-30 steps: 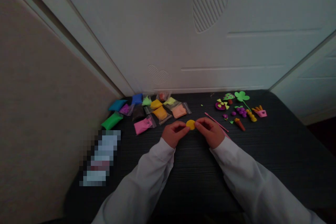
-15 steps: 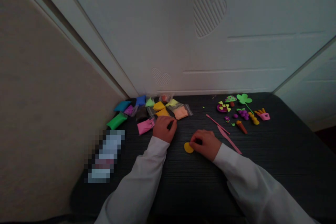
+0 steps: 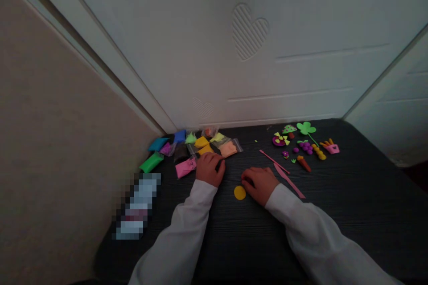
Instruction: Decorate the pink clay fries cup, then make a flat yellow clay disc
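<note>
A flat, round yellow clay disc lies on the dark table between my forearms. Just beyond its right edge is my right hand, fingers loosely curled and thumb a little apart from them, with nothing visible in it. My left hand rests beside the clay packets, its fingers bent and the thumb apart; no held thing shows. Closest to it are a pink clay packet, an orange-yellow packet and a peach packet. Right of my right hand lie a pink clay knife and a thin pink tool.
Several more coloured packets, among them a green one, sit at the back left. Finished clay figures stand at the back right, including a green clover and a pink fries box. A blurred-out object lies at the left edge.
My right hand has let go of the yellow disc and moved slightly off it. The left hand stays by the packets. The whole view has shifted a little.
</note>
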`<state>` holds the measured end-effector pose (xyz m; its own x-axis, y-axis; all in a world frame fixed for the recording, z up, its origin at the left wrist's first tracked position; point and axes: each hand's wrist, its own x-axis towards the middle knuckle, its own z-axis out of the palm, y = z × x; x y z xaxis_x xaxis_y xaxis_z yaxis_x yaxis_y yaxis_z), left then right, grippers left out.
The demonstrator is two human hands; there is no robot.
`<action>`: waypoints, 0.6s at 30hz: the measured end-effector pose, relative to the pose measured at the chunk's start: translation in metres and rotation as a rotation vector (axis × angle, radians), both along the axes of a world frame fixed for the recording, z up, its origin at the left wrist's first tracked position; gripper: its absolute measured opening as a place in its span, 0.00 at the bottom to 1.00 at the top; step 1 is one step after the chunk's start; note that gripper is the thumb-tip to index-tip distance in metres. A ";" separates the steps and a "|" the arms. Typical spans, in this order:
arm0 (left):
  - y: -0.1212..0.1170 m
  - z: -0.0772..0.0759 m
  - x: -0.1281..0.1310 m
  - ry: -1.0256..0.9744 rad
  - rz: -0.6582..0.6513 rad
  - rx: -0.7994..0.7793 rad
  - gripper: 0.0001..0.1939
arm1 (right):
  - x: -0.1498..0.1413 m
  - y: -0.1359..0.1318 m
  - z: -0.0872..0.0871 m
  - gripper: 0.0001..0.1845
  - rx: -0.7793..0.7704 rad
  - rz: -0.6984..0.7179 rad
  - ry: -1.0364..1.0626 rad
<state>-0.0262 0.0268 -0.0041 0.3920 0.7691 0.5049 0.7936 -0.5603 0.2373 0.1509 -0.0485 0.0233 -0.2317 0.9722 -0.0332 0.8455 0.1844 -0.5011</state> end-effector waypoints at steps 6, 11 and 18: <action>-0.001 0.006 0.022 0.164 0.013 -0.035 0.16 | -0.002 0.001 -0.009 0.11 0.089 0.033 0.100; 0.015 0.009 0.036 0.213 0.065 -0.066 0.19 | 0.001 0.006 -0.010 0.10 0.155 -0.044 0.143; 0.027 0.003 0.037 0.191 0.084 -0.079 0.20 | 0.006 0.013 -0.011 0.10 0.227 -0.132 0.244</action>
<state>0.0106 0.0539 -0.0007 0.4077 0.8372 0.3646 0.8714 -0.4760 0.1186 0.1566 -0.0357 0.0123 -0.0780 0.9705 0.2282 0.7302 0.2115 -0.6497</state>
